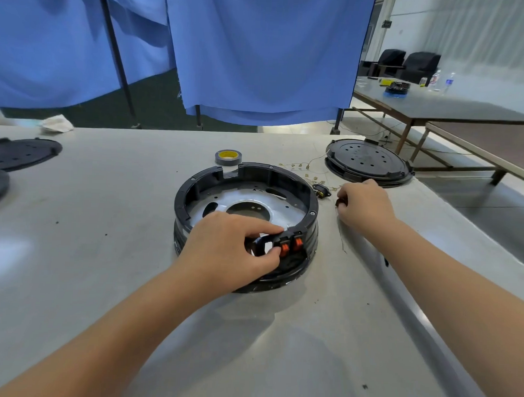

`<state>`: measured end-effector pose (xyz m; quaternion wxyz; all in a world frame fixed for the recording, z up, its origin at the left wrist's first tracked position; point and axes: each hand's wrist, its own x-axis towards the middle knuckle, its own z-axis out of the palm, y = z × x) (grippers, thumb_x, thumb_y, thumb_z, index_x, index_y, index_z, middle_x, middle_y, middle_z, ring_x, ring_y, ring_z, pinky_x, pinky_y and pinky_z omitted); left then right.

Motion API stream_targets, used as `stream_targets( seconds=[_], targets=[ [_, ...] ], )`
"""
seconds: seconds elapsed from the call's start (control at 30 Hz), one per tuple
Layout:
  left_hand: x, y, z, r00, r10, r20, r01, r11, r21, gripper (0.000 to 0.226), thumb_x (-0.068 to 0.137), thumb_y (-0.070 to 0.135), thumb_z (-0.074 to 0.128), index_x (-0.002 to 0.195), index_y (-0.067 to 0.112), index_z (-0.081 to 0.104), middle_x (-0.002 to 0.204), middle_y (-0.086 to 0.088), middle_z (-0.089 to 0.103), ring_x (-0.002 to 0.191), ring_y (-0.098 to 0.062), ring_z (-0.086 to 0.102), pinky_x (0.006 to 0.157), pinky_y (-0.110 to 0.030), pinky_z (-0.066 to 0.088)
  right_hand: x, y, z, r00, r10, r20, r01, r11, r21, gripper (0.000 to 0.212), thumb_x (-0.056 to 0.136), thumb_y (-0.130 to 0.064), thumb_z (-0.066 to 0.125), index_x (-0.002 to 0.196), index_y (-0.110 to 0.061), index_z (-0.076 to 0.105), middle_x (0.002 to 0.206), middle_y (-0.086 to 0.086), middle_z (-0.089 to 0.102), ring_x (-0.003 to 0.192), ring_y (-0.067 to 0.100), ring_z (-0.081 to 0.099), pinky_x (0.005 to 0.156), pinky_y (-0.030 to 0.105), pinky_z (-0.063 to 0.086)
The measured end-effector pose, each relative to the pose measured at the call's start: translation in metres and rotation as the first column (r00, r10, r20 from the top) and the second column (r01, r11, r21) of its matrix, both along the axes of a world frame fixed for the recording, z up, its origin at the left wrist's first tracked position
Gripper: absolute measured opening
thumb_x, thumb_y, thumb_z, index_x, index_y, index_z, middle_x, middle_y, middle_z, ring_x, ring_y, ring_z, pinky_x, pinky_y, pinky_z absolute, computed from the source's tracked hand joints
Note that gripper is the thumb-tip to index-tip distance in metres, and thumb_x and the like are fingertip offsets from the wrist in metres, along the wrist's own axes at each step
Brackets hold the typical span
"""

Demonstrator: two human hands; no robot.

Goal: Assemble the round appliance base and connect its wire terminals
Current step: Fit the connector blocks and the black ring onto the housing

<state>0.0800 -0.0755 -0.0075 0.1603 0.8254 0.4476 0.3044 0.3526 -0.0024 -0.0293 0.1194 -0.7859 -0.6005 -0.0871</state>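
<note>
- Left hand (234, 251): thumb and forefinger pinch the black switch block (282, 244) with two orange rockers at the near rim of the base (245, 203). Risk: uneven pressure may cock the block in its slot or leave it only partly seated.
- Base: rests mid-table (102, 251), metal floor plate exposed. Risk: it is steadied only by the pinching hand, so a hard push may slide it.
- Wires (307, 170): loose, with small terminals, lying just beyond the base. Risk: tangling, or a terminal caught under the rim.
- Right hand (365, 203): fingers curled over a small dark part, too hidden to identify. Risk: dragging adjacent wires.
- Cover (367, 161): near the far-right table edge. Risk: a knock may send it off.
</note>
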Motion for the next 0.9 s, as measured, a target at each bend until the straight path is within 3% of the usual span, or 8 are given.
stream_targets(
  seconds=[0.23,0.33,0.43,0.53,0.63,0.73,0.8,0.9],
  targets=[
    [-0.001,0.0,0.0,0.999,0.004,0.043,-0.003,1.0,-0.013,0.015,0.08,0.045,0.067,0.094,0.046,0.073,0.073,0.022,0.068,0.08,0.003,0.058,0.063,-0.013,0.043,-0.022,-0.026,0.021,0.927,0.154,-0.341,-0.025,0.935,0.354,0.025,0.087,-0.02,0.056,0.111,-0.018,0.064,0.101,-0.005,0.067,0.096,0.016,0.056,0.081,0.034,0.048],
    [0.003,-0.001,-0.001,0.997,0.012,0.07,-0.011,1.0,-0.005,0.013,0.08,0.045,0.067,0.09,0.042,0.075,0.071,0.016,0.07,0.077,-0.004,0.06,0.066,-0.02,0.042,-0.043,-0.042,0.035,0.754,0.353,-0.554,-0.086,0.889,0.45,0.016,0.086,-0.021,0.062,0.101,-0.023,0.065,0.088,-0.017,0.066,0.073,0.001,0.06,0.07,0.019,0.05],
    [0.004,-0.001,-0.001,0.998,-0.014,0.068,0.013,1.0,0.02,0.022,0.08,0.05,0.06,0.092,0.04,0.076,0.071,0.014,0.072,0.07,-0.009,0.062,0.067,-0.022,0.044,-0.067,-0.056,0.045,0.558,0.487,-0.672,-0.147,0.855,0.498,0.016,0.085,-0.019,0.066,0.1,-0.024,0.065,0.089,-0.013,0.068,0.067,-0.006,0.06,0.061,0.007,0.046],
    [0.003,0.0,-0.002,0.998,-0.02,0.054,0.018,0.999,0.048,0.032,0.077,0.053,0.054,0.096,0.039,0.075,0.07,0.013,0.072,0.068,-0.007,0.062,0.065,-0.023,0.047,-0.084,-0.066,0.051,0.388,0.542,-0.746,-0.207,0.84,0.502,0.018,0.086,-0.01,0.063,0.1,-0.022,0.067,0.085,-0.006,0.071,0.07,0.0,0.064,0.065,0.012,0.051],
    [0.003,0.001,-0.002,0.999,-0.025,0.047,0.021,0.996,0.087,0.03,0.077,0.052,0.054,0.095,0.039,0.075,0.057,0.014,0.063,0.06,-0.005,0.056,0.057,-0.016,0.037,-0.095,-0.074,0.052,0.226,0.536,-0.814,-0.288,0.835,0.469,0.02,0.089,-0.002,0.056,0.101,-0.015,0.067,0.078,0.003,0.072,0.065,0.006,0.064,0.066,0.017,0.053],
    [-0.001,0.004,0.0,0.998,-0.064,0.001,0.064,0.995,0.079,0.025,0.082,0.05,0.057,0.096,0.039,0.074,0.055,0.015,0.059,0.059,-0.002,0.053,0.054,-0.011,0.031,-0.098,-0.08,0.049,0.182,0.508,-0.842,-0.358,0.832,0.424,0.02,0.091,-0.004,0.055,0.098,-0.017,0.069,0.076,0.0,0.072,0.068,0.008,0.065,0.072,0.022,0.055],
    [-0.005,0.006,0.002,0.994,-0.105,-0.011,0.106,0.993,0.044,0.026,0.082,0.051,0.059,0.099,0.037,0.073,0.069,0.016,0.068,0.069,-0.001,0.06,0.062,-0.014,0.041,-0.097,-0.083,0.05,0.168,0.513,-0.842,-0.37,0.824,0.428,0.022,0.091,-0.003,0.056,0.095,-0.02,0.069,0.078,-0.001,0.073,0.068,0.009,0.065,0.07,0.021,0.054],
    [-0.008,0.006,0.006,0.982,-0.123,0.141,0.127,0.992,-0.021,0.028,0.076,0.055,0.067,0.097,0.038,0.072,0.081,0.022,0.071,0.08,0.002,0.065,0.069,-0.015,0.05,-0.096,-0.089,0.052,0.208,0.568,-0.796,-0.393,0.794,0.464,0.024,0.09,-0.002,0.056,0.095,-0.022,0.069,0.077,-0.006,0.074,0.067,0.005,0.066,0.065,0.014,0.05]
  ],
)
